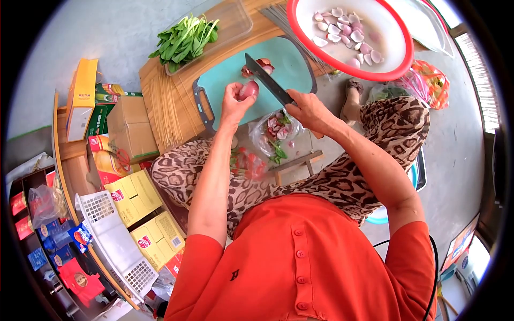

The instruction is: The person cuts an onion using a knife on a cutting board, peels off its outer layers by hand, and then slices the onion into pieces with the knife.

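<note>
My left hand (235, 102) pinches a red onion (248, 91) over the near part of a turquoise cutting board (219, 72). The handle of a dark-bladed knife (270, 83) is in my right hand (308, 111), and the blade points up and left across the board, just right of the onion. More onion pieces (265, 65) with reddish skin lie on the board behind the blade. Peeled onion pieces fill part of a white basin with a red rim (399, 67) at the upper right. Below the board, a plastic bag (258, 136) holds onion skins and green leaves.
Leafy greens (184, 43) lie in a clear tray (235, 27) behind the board. Bundled sticks (160, 115) rest on the wooden table (150, 80). Boxes (131, 125) stand at the left, near a white plastic basket (115, 241). Filled bags (428, 80) sit on the floor at right.
</note>
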Available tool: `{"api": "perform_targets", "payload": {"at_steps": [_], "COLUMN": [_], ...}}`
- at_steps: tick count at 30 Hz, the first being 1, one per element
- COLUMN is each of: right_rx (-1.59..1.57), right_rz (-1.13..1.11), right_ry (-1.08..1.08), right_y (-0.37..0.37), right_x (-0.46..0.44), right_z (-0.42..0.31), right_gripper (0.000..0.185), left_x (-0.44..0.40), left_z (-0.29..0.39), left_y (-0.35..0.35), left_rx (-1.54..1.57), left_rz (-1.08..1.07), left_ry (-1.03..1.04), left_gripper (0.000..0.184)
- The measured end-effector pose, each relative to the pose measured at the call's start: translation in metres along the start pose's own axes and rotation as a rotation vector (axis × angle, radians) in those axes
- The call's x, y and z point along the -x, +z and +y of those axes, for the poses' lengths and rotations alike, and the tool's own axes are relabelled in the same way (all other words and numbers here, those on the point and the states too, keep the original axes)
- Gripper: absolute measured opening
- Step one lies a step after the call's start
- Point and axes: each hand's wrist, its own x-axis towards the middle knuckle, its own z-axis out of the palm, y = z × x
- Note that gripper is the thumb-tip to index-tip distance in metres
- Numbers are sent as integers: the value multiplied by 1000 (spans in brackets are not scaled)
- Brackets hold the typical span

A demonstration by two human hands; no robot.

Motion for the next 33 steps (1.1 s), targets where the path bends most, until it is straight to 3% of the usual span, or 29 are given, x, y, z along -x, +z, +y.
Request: {"api": "perform_targets", "payload": {"at_steps": [5,7,11,14,16,18,20,22,24,30,33], "right_rx": [-24,13,1,52,85,104,119,157,187,287,342], "right_rz": [-25,-15,-79,9,28,55,80,-7,-12,-30,-67], "right_ry": [8,0,77,-7,-36,-90,-142,-142,-164,-240,-248], "right_y": [7,7,5,6,6,11,16,21,26,37,38], "right_x": [0,-1,2,2,-2,1,4,9,14,21,24], "right_z": [1,-3,-14,-12,-7,-2,2,2,0,-8,-10], "right_gripper": [23,24,24,24,24,25,25,32,32,34,35], "left_x": [7,7,12,12,11,16,21,26,31,32,31], "left_z": [2,-1,3,1,0,-5,-17,-32,-41,-47,-53], "left_y": [12,13,19,21,18,13,3,-3,-5,-4,-3], "left_rx": [-179,-551,-718,-514,-92,-75,-319,-323,-61,159,177], "left_rz": [18,73,65,131,120,138,239,247,251,155,217], "left_ry": [134,284,245,217,153,176,268,243,208,284,270], "left_gripper": [70,67,66,63,59,62,67,67,65,60,57]}}
